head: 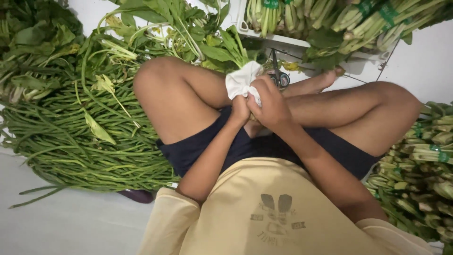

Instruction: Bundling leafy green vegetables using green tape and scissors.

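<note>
I sit cross-legged on a white floor in dark shorts and a pale yellow shirt. Both hands meet in front of my knees around a white cloth or wrapper on the stem ends of a bunch of leafy greens. My left hand grips from below, fingers closed. My right hand wraps over the bundle beside it. What lies under the hands is hidden.
A big heap of long green beans lies at my left. Tied bundles of green stalks are stacked at my right. A white crate of banded bunches stands ahead. Black-handled scissors lie near my foot.
</note>
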